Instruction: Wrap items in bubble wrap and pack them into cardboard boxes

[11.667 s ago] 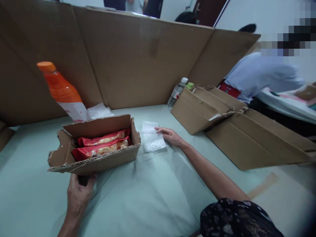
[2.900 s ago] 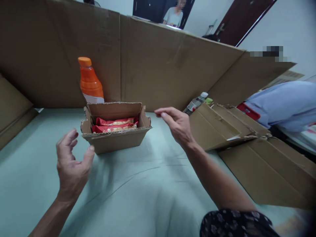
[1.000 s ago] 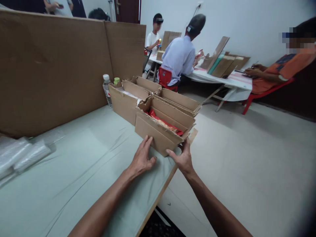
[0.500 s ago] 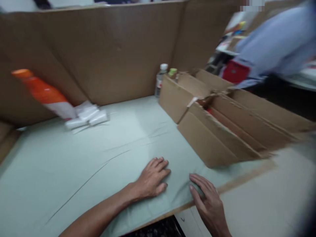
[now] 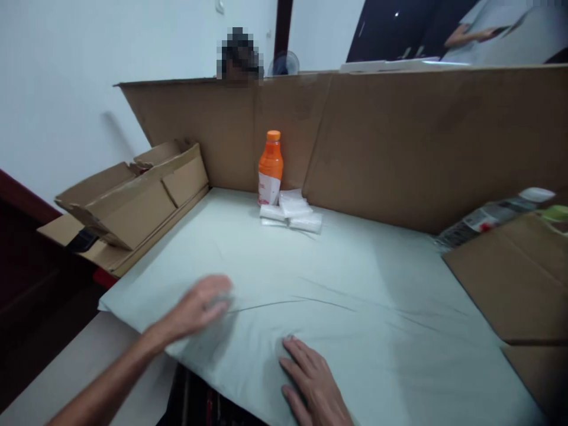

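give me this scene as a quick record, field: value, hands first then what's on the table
left hand: blurred, above or on the pale green tablecloth; contact unclear; nothing seen held
right hand: palm down on the cloth near its front edge, fingers slightly spread
orange drink bottle: upright, orange cap, white label, before the cardboard screen
folded clear plastic wrap: beside that bottle's base
left side: open cardboard box
right side: clear bottle with white cap, next to a cardboard carton
back: cardboard screen
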A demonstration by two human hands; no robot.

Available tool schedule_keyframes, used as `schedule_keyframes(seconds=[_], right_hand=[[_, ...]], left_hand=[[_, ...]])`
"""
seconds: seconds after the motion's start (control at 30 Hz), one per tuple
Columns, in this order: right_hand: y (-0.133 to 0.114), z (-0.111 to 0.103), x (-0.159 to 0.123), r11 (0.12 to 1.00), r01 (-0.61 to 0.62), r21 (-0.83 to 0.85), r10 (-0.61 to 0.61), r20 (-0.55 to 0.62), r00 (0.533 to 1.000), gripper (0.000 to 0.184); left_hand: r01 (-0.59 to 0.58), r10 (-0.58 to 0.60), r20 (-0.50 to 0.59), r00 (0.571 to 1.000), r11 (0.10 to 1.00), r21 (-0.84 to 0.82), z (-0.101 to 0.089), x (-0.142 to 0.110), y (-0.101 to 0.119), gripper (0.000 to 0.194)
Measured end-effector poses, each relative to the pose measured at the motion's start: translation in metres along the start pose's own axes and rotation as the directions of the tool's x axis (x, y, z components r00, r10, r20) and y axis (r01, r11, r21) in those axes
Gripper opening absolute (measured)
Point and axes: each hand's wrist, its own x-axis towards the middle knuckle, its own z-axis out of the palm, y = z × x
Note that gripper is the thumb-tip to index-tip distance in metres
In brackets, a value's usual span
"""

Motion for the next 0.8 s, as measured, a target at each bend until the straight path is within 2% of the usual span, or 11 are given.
schedule_keyframes(seconds=[0.07,0.1,0.13,0.2,0.23,0.3,0.4,0.5,0.6,0.7,0.8], right_hand=[[-0.011,0.009,0.013,1.000,0.014,0.022,-0.015,0.012,1.000,0.042],[-0.015,0.013,0.016,1.000,0.013,0.020,-0.013,0.011,1.000,0.041],[-0.016,0.016,0.019,1.000,0.010,0.011,-0.010,0.003,1.000,0.040],[-0.014,0.023,0.020,1.000,0.009,-0.022,-0.010,-0.013,1.000,0.038],[-0.012,0.026,0.019,0.999,0.016,-0.042,-0.017,-0.019,1.000,0.037],[-0.006,0.032,0.016,0.996,0.041,-0.082,-0.044,-0.033,0.998,0.036],[0.000,0.036,0.013,0.991,0.065,-0.117,-0.070,-0.041,0.997,0.034],[0.001,0.035,0.014,0.993,0.071,-0.091,-0.076,-0.057,0.995,0.034],[0.000,0.027,0.019,0.999,0.040,-0.033,-0.042,-0.083,0.996,0.035],[0.002,0.013,0.027,0.998,-0.055,0.018,0.057,-0.099,0.993,0.030],[0.007,-0.006,0.033,0.979,-0.183,0.093,0.192,-0.099,0.976,0.032]], left_hand=[[0.173,-0.137,-0.269,0.953,0.979,0.112,-0.062,0.010,-0.047,0.042],[0.272,-0.179,-0.423,0.888,0.947,0.171,-0.091,0.017,-0.066,0.046],[0.443,-0.195,-0.602,0.774,0.847,0.295,-0.117,0.023,-0.083,0.050],[0.579,-0.219,-0.710,0.670,0.752,0.315,-0.157,0.034,-0.110,0.060],[0.629,-0.240,-0.727,0.643,0.707,0.324,-0.170,0.037,-0.119,0.060],[0.657,-0.287,-0.704,0.649,0.679,0.329,-0.184,0.041,-0.134,0.053],[0.613,-0.266,-0.672,0.692,0.708,0.351,-0.181,0.035,-0.143,0.043],[0.517,-0.164,-0.651,0.741,0.758,0.397,-0.163,0.018,-0.130,0.037],[0.356,-0.033,-0.591,0.806,0.825,0.440,-0.133,-0.002,-0.092,0.027],[0.032,0.181,-0.461,0.869,0.908,0.418,-0.099,-0.017,-0.036,0.013],[-0.178,0.276,-0.331,0.902,0.938,0.297,-0.072,-0.033,0.011,0.028]])
